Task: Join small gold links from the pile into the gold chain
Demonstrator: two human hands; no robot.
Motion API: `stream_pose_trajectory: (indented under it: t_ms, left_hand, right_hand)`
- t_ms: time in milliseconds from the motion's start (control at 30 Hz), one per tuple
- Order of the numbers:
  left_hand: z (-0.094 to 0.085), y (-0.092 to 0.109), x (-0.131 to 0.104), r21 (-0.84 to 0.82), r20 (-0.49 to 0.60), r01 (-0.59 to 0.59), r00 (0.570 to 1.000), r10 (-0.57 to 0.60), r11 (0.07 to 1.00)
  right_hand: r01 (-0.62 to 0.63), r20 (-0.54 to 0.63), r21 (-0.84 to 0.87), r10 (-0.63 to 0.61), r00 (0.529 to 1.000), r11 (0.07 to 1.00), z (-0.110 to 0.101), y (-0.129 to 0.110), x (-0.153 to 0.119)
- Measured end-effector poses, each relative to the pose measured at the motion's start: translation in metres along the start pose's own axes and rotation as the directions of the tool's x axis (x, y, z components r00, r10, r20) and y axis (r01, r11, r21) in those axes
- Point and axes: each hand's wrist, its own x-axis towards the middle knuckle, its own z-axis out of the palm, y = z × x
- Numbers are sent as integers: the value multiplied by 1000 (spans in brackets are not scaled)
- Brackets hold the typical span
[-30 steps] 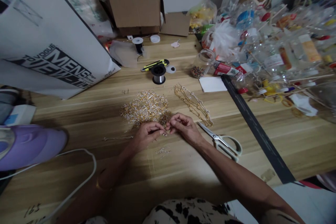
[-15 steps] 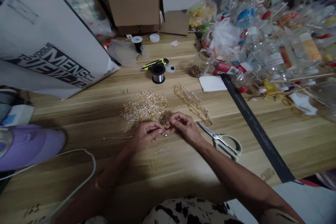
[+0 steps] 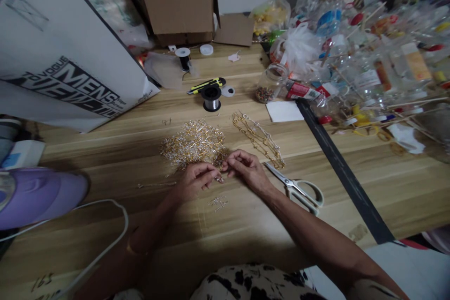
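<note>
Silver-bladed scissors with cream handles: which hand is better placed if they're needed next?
Right, I'd judge. The scissors lie on the right hand's outer side, blades beside its wrist; the left hand would have to reach past it.

1. Small piece at the left hand's fingers, nearer than the gold-and-silver pile: too small to identify.
2. Right hand, near right of pile: content between fingers indistinct.
3. Purple object, left of pile: cropped by left edge.
</note>
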Motion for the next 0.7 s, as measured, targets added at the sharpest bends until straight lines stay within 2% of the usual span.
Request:
stream_pose_trajectory:
  t_ms: [200,433,700]
  left_hand:
    - [1,-3,0,-6,14,5,1000,-5,1000]
    - [0,-8,1,4,30,-47,998,47,999]
    - [1,-2,-1,-9,23,2,1000,-1,1000]
  right_hand:
    - [-2,-7,3,2,1000,1000,0,-1,0]
    - [-1,-2,18,1,1000,1000,0,0,1]
    - [-1,-2,24,1,1000,1000,0,-1,0]
